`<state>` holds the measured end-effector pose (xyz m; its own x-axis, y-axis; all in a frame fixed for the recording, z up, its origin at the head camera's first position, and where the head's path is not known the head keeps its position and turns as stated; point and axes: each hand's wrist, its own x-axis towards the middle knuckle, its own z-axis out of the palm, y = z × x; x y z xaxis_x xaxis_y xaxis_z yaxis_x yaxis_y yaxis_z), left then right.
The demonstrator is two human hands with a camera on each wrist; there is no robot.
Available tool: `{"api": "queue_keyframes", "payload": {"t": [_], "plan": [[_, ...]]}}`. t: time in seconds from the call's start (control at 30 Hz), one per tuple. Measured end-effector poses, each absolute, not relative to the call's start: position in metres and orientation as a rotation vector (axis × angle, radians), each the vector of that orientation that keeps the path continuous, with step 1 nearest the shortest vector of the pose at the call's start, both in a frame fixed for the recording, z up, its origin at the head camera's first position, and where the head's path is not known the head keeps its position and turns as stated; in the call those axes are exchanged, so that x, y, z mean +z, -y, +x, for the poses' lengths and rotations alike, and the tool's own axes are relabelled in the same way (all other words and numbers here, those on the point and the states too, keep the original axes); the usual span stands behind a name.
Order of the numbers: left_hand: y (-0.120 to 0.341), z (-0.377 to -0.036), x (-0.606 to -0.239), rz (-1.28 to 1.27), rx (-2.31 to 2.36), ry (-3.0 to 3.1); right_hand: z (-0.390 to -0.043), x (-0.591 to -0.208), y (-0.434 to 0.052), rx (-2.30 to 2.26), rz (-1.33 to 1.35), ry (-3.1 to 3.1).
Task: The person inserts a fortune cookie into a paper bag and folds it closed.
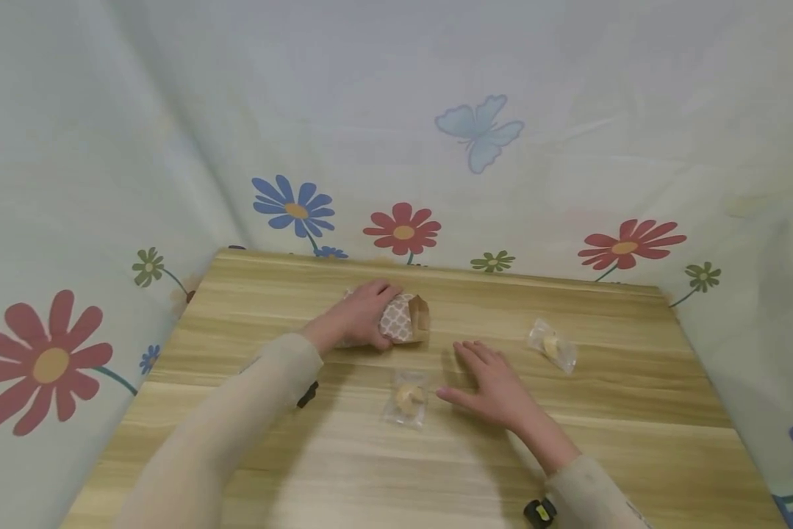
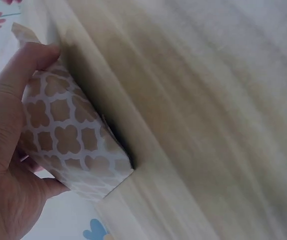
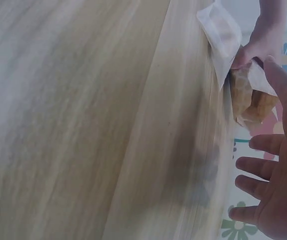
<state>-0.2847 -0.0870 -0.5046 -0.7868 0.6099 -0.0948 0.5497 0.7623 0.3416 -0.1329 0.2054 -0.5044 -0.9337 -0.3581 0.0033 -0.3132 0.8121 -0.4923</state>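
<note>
Left hand [image 1: 359,316] grips paper box [image 1: 406,320] w/ curled fingers at frame centre, right hand [image 1: 495,386] flat, fingers released, beside wrapped cookie [image 1: 407,397]; 2nd cookie [image 1: 551,345] further right, both apparently not yet boxed.

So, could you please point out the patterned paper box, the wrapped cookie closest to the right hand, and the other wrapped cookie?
patterned paper box [image 1: 399,323], head view, on its patterned side beside the left hand.
near wrapped cookie [image 1: 407,397], head view, on the cookie inside the clear wrapper.
far wrapped cookie [image 1: 553,345], head view, on the cookie in its wrapper.
</note>
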Motion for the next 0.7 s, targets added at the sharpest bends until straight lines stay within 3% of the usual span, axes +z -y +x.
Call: {"api": "queue_keyframes", "payload": {"t": [0.7], "plan": [[0.108,-0.269,-0.511,0.831,0.888,-2.758,-0.137,-0.5,-0.189,-0.965,-0.487,-2.782]]}}
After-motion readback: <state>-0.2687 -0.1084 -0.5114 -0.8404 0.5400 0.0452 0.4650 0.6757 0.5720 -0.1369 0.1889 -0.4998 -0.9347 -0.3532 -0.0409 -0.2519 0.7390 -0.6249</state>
